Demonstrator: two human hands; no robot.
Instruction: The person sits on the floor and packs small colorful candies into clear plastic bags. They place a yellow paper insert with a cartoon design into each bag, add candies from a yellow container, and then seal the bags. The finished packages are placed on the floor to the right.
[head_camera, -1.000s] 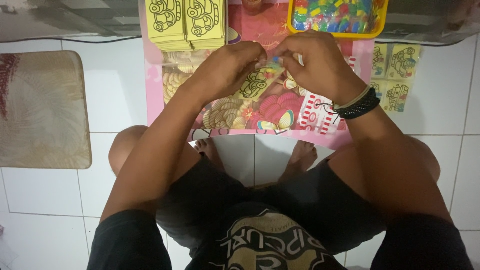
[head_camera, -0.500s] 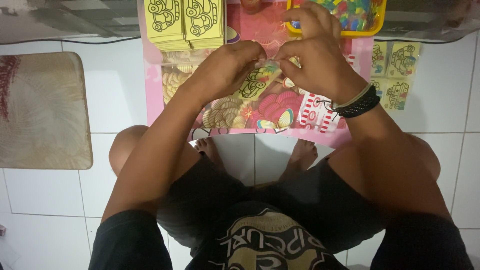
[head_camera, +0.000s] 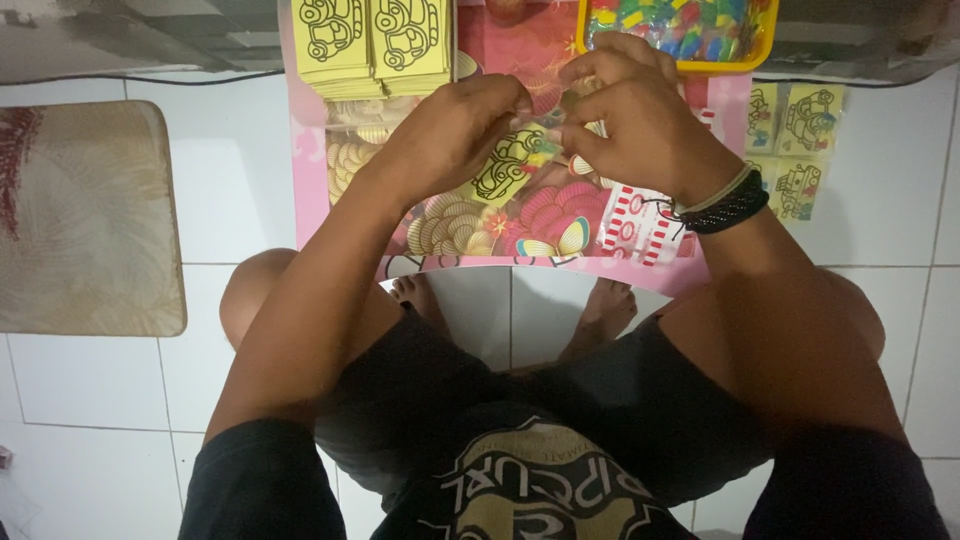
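Head view: both hands pinch a yellow sticker card over the pink mat.
Left hand (head_camera: 455, 125) and right hand (head_camera: 630, 120) grip the card (head_camera: 510, 165) at its edges; uneven pulling could tear it, or knock the nearby bead tray (head_camera: 760, 62).

Card stacks (head_camera: 372, 42) lie left of the tray (head_camera: 680, 30), on the mat (head_camera: 520, 210).

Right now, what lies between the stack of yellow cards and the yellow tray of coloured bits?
In the head view, only a bare strip of the pink patterned mat lies between the yellow card stack and the yellow tray.
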